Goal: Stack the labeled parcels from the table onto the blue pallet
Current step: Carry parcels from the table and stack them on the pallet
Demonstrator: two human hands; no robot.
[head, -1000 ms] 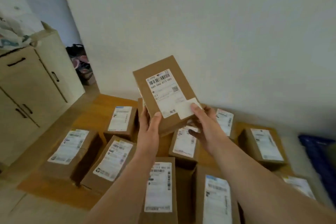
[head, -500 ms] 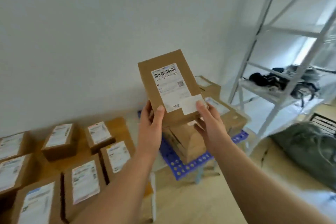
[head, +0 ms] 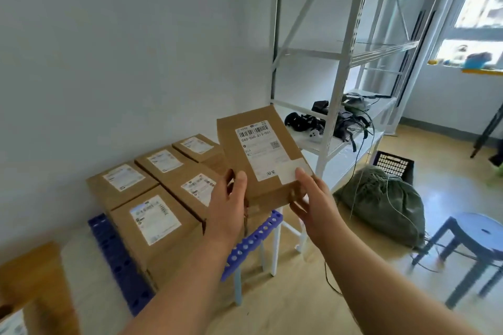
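Note:
I hold a brown labeled parcel (head: 258, 152) up in the air, label facing me. My left hand (head: 227, 207) grips its lower left edge with the thumb on the front. My right hand (head: 313, 198) grips its lower right corner, thumb on the white sticker. Below and to the left, the blue pallet (head: 114, 261) carries several stacked labeled parcels (head: 152, 215). The held parcel hovers above the pallet's right end. The corner of the wooden table (head: 30, 275) shows at the lower left.
A white metal shelf rack (head: 345, 68) stands right behind the pallet, with black gear and cables on its low shelf. A green sack (head: 381, 201), a black crate (head: 393, 164) and a blue stool (head: 473, 247) sit on the floor at right.
My view swung right from the table to the pallet and rack. Both hands carried the parcel along, and it is now over the pallet's right end.

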